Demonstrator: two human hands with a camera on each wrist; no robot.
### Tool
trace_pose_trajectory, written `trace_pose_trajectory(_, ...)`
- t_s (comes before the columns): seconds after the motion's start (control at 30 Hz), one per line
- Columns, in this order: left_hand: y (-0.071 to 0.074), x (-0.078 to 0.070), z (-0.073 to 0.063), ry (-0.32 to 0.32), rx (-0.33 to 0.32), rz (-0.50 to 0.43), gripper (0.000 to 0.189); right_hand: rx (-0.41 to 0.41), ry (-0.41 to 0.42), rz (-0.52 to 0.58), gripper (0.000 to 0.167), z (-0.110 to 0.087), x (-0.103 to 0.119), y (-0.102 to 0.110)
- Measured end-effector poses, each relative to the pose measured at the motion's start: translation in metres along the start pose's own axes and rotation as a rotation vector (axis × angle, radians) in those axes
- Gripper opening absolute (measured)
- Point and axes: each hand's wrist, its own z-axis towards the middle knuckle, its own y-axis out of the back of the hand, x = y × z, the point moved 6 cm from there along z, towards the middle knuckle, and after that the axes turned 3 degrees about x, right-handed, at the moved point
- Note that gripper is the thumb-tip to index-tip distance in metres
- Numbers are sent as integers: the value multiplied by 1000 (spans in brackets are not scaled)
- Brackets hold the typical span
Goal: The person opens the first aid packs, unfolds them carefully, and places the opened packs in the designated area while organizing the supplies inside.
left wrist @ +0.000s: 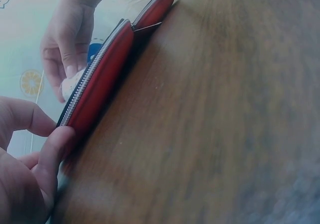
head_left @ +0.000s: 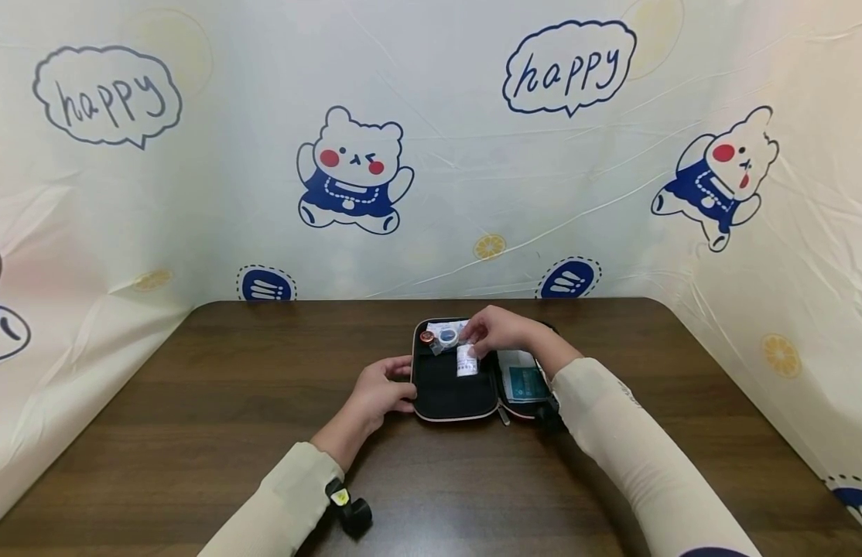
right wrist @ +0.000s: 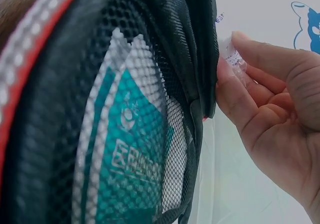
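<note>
Key relation from my end: the white packet (head_left: 467,363) sits just under the right hand's fingertips, on their wearer side, long axis running roughly toward the wearer, along the case's (head_left: 448,398) long side. Right hand (head_left: 501,329) is nearer, thumb and fingers pinching the packet above the case's left half; left hand (head_left: 378,389) is farther from it, gripping the case's left rim between thumb and finger. White ring (head_left: 448,337) and red disc (head_left: 427,338) lie left of the right hand's fingers, inside the same half. Whether the packet touches the case floor, I can't tell: head looks down on it, and in left wrist the rim hides its lower end. Left wrist gives me the red shell (left wrist: 95,88) and zip teeth (left wrist: 92,73), barely seen from the head. Right wrist shows mesh (right wrist: 175,169) over the teal sachets (right wrist: 127,149), below the right hand's wrist; head gets their colour, no weave.
</note>
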Motion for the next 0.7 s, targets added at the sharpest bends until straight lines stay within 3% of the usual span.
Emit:
trace_pose_trajectory(0.3,1,1,0,7,-8,-6,60,52,12,31,26,3,2,-8)
trace_pose_trajectory(0.7,2,2,2,17,-17,7,58,35,62,-15,21,1,5,-7)
